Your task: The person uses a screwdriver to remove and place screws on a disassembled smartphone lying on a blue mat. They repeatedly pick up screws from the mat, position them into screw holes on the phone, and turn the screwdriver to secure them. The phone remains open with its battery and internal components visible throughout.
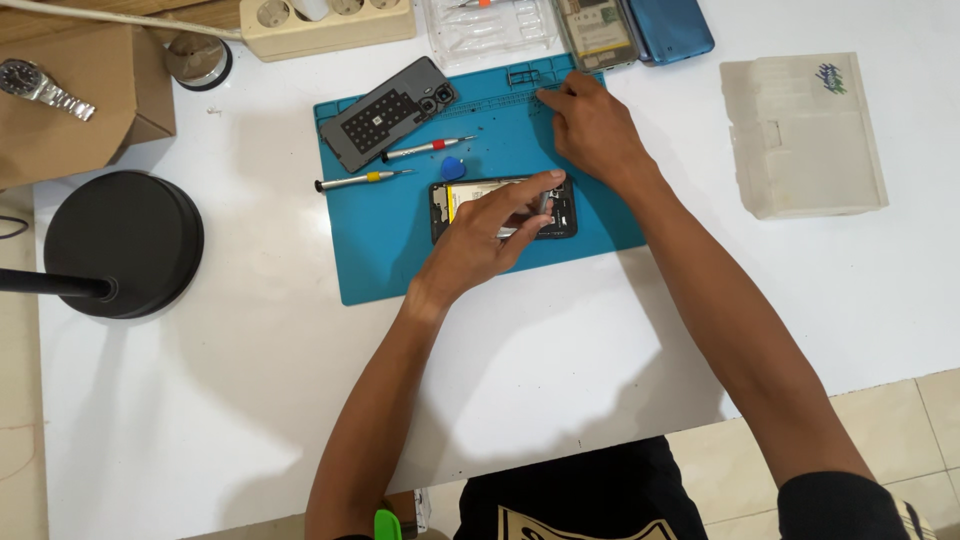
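An opened black phone [455, 203] with a yellow battery lies on a blue repair mat [370, 255]. My left hand [485, 235] rests over the phone, its fingers pinching a small grey tool or part [544, 203] above the phone's right end. My right hand [595, 125] reaches to the mat's far edge, its fingertips touching the small compartments [528, 75] there; whether it holds anything I cannot tell. A grey phone back cover [390, 112], two slim screwdrivers [362, 180] and a blue pick [453, 168] lie on the mat's left part.
A black round lamp base [125, 243] stands at left on the white table [250, 400]. A power strip [330, 25], a clear tray [490, 30], another phone [598, 32], a blue cover [672, 28] and a translucent plastic box [805, 135] sit around. A wristwatch [45, 88] lies on a cardboard box.
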Motion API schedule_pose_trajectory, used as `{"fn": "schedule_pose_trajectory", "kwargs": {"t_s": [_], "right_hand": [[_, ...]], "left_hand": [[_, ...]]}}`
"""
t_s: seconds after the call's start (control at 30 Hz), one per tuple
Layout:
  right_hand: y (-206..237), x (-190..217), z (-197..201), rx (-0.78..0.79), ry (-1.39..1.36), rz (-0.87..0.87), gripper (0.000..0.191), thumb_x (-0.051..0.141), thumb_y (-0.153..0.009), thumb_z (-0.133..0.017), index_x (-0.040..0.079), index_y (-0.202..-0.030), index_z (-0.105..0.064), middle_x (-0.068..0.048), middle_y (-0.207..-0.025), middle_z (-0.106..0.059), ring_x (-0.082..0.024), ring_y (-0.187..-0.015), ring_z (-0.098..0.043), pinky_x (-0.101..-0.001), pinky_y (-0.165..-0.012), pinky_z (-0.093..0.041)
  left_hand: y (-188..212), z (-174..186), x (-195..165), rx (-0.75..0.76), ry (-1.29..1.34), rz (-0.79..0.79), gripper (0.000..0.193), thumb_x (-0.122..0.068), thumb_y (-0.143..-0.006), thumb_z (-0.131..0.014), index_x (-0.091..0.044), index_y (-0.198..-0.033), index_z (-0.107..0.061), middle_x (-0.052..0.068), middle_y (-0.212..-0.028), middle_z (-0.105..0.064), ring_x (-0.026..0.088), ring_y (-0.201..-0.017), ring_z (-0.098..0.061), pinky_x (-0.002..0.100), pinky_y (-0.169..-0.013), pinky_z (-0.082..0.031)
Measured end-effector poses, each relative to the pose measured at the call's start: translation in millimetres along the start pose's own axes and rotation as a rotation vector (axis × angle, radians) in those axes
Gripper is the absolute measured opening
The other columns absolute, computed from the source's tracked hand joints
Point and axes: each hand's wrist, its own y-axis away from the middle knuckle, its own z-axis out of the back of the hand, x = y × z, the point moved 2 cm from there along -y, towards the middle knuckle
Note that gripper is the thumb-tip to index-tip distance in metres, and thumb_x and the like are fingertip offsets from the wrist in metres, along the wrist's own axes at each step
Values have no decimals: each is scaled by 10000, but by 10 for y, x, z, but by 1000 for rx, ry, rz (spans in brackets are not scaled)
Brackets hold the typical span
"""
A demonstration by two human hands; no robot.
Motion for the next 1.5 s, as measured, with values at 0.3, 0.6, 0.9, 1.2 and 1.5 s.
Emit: {"fn": "schedule_pose_trajectory", "kwargs": {"t_s": [0.3,0.6,0.9,1.2,1.5], "right_hand": [[-99,28,71,29,-61,-43,134,93,-941,-685,32,-1040,-751,-153,-982,-683,-342,-833,-690,-457,-733,-573],[-380,-66,55,223,-111,-101,112,91,-882,-694,-4,-932,-725,-185,-893,-732,-330,-768,-714,-436,-729,-581],[-405,-176,128,313,-197,-150,150,23,-859,-637,-6,-977,-725,-171,-887,-738,-297,-808,-726,-404,-749,-583],[-188,-177,107,106,-161,57,264,-23,-899,-642,42,-1117,-778,-208,-1016,-709,-360,-888,-692,-442,-822,-567],[-139,-119,80,165,-83,3,255,-25,-910,-605,40,-1106,-755,-200,-1058,-693,-367,-956,-686,-462,-864,-556]], "left_hand": [[-6,-12,-13,-2,-18,34,490,-117,-1024,-689,-183,-1481,-523,54,-1329,-691,189,-1055,-762,338,-951,-663],[-7,-4,-18,-19,-31,-38,470,-127,-1027,-689,-166,-1466,-526,51,-1404,-664,209,-1060,-766,336,-943,-650],[-2,-12,-22,5,-7,-11,468,-101,-1029,-680,-175,-1466,-529,58,-1402,-656,202,-1059,-754,340,-961,-668],[32,-14,-8,0,34,-57,503,-17,-1014,-674,-137,-1471,-501,74,-1410,-650,187,-1112,-745,333,-966,-673],[33,-33,18,13,6,-29,514,-30,-1011,-679,-145,-1475,-490,76,-1432,-637,210,-1141,-745,334,-972,-666]]}}
